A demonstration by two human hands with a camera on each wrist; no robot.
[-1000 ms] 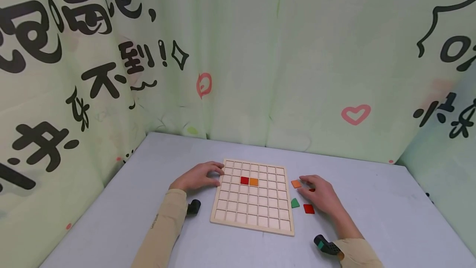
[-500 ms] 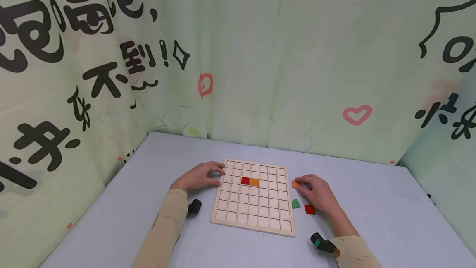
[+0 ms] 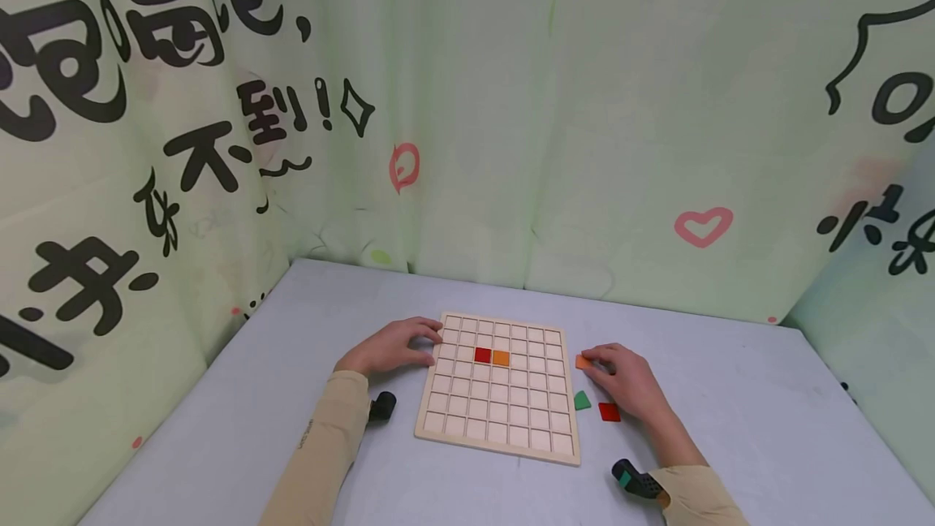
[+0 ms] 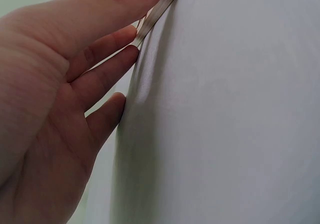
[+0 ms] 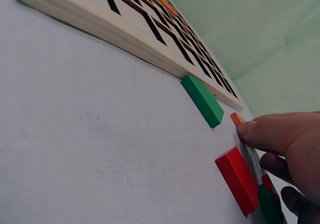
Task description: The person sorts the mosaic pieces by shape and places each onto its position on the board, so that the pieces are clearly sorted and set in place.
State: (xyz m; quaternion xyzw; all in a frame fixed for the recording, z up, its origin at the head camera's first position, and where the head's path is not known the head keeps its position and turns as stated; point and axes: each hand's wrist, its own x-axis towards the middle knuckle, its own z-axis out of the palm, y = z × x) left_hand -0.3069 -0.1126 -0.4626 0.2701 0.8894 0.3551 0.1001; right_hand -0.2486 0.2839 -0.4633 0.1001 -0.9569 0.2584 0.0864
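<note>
A wooden grid board (image 3: 497, 412) lies on the table, with a red square tile (image 3: 483, 355) and an orange square tile (image 3: 500, 358) side by side in its cells. My left hand (image 3: 390, 346) rests against the board's left edge, thumb and fingers spread and fairly straight, as the left wrist view also shows. To the right of the board, my right hand (image 3: 622, 376) pinches a loose orange tile (image 3: 582, 361) at table level. Nearer me lie a green tile (image 5: 204, 101) touching the board's edge and a red tile (image 5: 237, 180).
Another green piece (image 5: 270, 204) and a dark red piece (image 5: 268, 185) show beneath the right hand in the right wrist view. Black wrist devices (image 3: 634, 479) sit by both sleeves. A printed curtain (image 3: 467, 104) stands behind the table (image 3: 351, 291).
My right hand has moved slightly left from beside the loose orange tile and its fingertips have come onto that tile. The left hand stays at the board's edge.
</note>
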